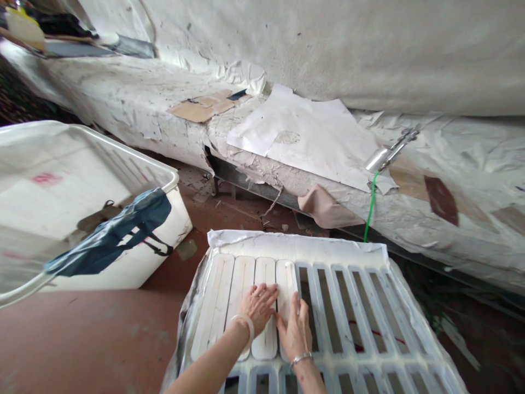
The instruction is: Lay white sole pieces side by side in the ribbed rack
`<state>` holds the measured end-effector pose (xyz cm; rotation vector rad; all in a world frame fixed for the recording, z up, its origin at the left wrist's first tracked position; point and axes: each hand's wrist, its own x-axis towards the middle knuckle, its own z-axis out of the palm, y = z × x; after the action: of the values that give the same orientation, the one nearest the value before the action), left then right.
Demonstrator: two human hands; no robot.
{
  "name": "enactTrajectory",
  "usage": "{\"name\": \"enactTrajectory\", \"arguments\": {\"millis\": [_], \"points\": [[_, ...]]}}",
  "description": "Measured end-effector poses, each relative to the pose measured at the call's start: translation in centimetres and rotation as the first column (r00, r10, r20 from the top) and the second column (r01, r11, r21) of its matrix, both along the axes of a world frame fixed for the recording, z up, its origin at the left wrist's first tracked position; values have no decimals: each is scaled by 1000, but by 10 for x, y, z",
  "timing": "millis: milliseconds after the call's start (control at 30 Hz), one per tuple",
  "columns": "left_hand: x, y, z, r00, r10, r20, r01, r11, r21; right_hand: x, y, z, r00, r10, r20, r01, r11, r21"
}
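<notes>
My left hand (257, 307) lies flat on white oblong pieces (243, 295) that sit in the slots of a white slatted rack (361, 306). My right hand (294, 328) rests beside it, fingers together, pressing on the fourth piece (286, 279) at the edge of the filled slots. Both hands hold nothing. The rack's slots to the right are open, showing the red floor beneath. A pale bangle is on my left wrist, a metal bracelet on my right.
A large white plastic tub (102, 164) with a dark blue bag (110, 235) draped over its rim stands at left. A paint-crusted bench (287, 142) with paper sheets runs behind; a metal spray gun (389, 152) with green hose (371, 205) lies on it.
</notes>
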<state>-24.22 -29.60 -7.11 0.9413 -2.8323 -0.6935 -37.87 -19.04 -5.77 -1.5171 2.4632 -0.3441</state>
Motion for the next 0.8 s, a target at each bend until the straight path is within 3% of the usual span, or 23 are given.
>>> {"name": "enactTrajectory", "arguments": {"millis": [233, 400, 633, 700, 800], "points": [[-5, -2, 19, 998, 9, 56, -4, 996, -88, 5, -6, 14, 998, -12, -61, 21, 987, 161], [-5, 4, 28, 997, 22, 73, -20, 999, -30, 12, -12, 36, 984, 4, -176, 46, 959, 280], [-7, 16, 24, 986, 32, 163, -34, 999, 7, 3, -13, 42, 954, 55, -293, 24, 965, 260], [-7, 18, 24, 987, 35, 158, -32, 999, -22, 5, -6, 54, 958, 73, -278, -8, 973, 229], [-6, 18, 26, 986, 23, 163, -14, 998, -55, 21, 27, 87, 990, 109, -93, -96, 986, 134]]}}
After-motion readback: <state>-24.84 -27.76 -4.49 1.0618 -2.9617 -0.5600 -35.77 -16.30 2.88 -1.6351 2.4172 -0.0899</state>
